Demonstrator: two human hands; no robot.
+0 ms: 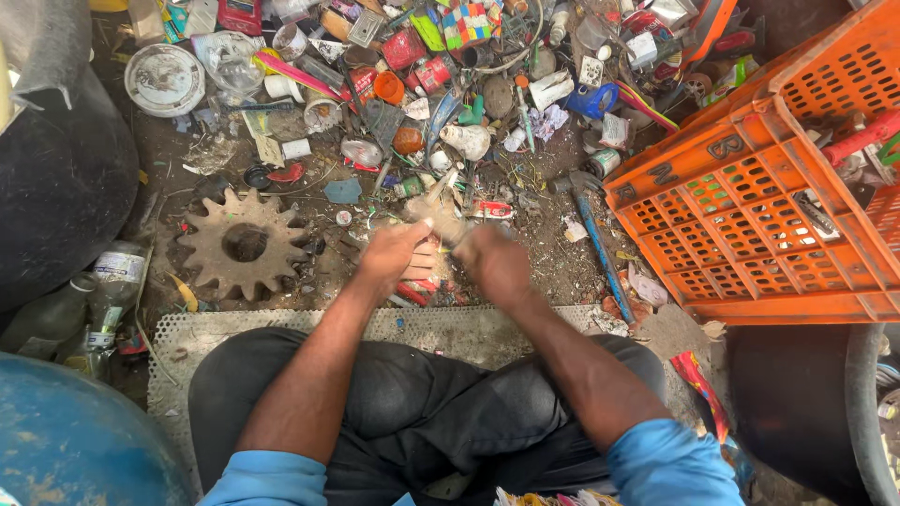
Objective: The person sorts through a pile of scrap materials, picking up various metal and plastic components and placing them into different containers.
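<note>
I sit cross-legged in dark trousers on a perforated mat [469, 328]. Both hands meet over the dirt floor in front of my knees. My left hand [394, 255] and my right hand [492, 260] are closed together on a small pale, blurred object [441, 217] that sticks up between them; what it is cannot be made out. Small red scraps [417, 290] lie on the ground just under my left hand.
A large rusty toothed gear [244, 244] lies left of my hands. A blue-handled hammer [595, 234] lies at the right beside an orange plastic crate [750, 197]. Mixed scrap covers the floor beyond. Bottles [108, 290] and a blue drum [75, 440] are at the left.
</note>
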